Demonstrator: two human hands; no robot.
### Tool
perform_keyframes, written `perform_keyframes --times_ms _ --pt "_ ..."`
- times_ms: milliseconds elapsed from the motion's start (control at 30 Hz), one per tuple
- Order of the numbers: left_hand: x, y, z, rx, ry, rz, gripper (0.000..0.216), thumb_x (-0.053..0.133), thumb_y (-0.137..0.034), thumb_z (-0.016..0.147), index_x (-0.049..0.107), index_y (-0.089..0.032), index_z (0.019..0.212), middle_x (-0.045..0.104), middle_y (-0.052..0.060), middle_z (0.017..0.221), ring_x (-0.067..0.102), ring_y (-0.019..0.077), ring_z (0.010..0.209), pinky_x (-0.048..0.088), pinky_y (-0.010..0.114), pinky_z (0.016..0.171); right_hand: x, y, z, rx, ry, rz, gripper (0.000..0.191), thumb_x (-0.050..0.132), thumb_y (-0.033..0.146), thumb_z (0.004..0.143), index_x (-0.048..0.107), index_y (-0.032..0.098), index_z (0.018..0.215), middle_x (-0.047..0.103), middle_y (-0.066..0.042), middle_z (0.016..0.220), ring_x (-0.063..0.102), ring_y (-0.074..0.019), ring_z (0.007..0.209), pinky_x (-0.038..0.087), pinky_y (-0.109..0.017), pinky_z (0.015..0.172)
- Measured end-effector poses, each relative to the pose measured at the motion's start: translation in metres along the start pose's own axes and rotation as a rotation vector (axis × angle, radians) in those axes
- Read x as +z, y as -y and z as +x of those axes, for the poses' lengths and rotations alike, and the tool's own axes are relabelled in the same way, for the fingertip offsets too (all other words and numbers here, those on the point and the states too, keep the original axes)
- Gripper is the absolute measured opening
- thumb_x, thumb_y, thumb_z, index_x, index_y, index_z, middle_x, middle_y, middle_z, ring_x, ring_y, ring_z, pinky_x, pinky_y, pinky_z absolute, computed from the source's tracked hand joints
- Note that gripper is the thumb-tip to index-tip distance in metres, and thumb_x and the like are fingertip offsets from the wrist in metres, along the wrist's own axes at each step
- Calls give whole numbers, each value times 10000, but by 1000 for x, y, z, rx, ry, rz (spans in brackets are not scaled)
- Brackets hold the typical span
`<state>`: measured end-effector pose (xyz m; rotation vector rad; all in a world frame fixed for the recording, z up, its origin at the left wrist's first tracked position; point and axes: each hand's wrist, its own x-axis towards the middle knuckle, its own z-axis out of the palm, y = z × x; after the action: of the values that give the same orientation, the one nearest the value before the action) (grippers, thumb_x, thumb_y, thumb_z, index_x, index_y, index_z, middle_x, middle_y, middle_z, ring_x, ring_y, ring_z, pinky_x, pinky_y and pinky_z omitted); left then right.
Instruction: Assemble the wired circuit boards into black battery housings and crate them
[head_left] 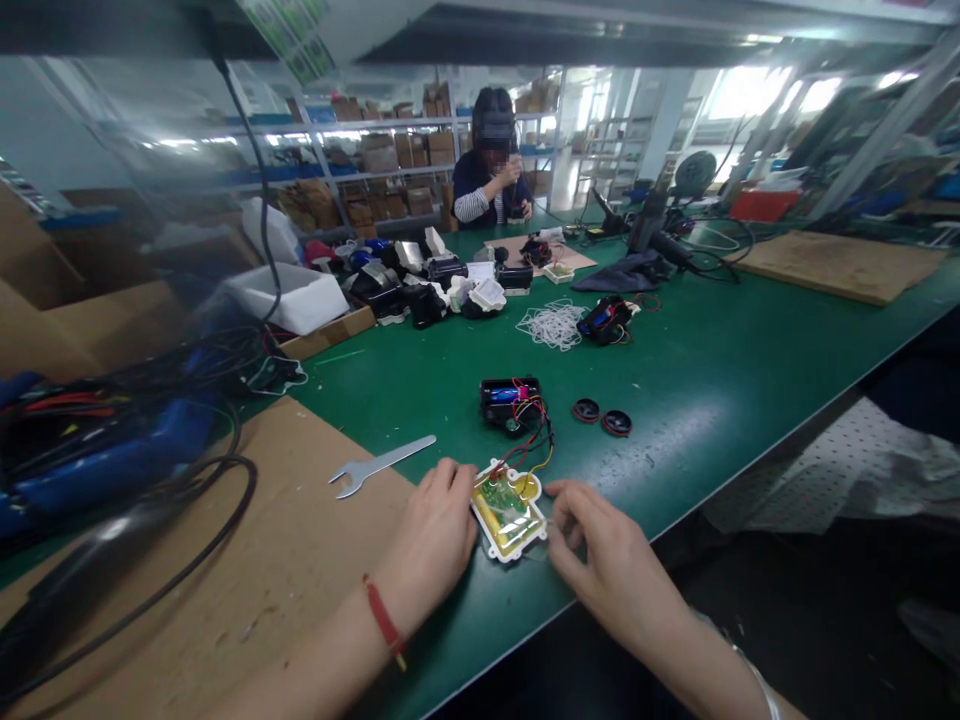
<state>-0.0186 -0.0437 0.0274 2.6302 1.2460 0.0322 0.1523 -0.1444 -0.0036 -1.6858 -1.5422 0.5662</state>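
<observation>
A small white housing [509, 512] with a green circuit board and a yellow part inside lies on the green bench [712, 370] near its front edge. Coloured wires run from it to a black module [512, 403] behind. My left hand [431, 535] rests against the housing's left side, fingers curled down on the bench. My right hand [596, 550] touches its right side, thumb and fingers pinched close to the housing; I cannot make out anything in them.
A flat metal wrench [379, 465] lies on a cardboard sheet [247, 570] at the left. Two round black caps [602, 417] sit right of the module. Black cables and blue gear crowd the left. A seated person [491, 170] works at the far end among several black parts.
</observation>
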Motion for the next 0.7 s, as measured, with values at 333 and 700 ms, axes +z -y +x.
perform_keyframes --times_ms 333,700 --pt "7 2 1 88 -230 -505 228 369 -141 911 560 -189 1026 577 60 987 545 161 899 444 302 795 9 -14 -1 79 -64 229 136 457 108 829 428 212 747 603 -59 950 566 -190 901 442 -334 787" --pt "-1 -11 3 138 -87 -869 180 471 -275 914 637 -210 934 620 28 952 562 147 890 444 258 794 -5 -24 20 150 -118 875 185 539 329 888 400 218 837 591 13 782 561 -113 731 427 -235 686"
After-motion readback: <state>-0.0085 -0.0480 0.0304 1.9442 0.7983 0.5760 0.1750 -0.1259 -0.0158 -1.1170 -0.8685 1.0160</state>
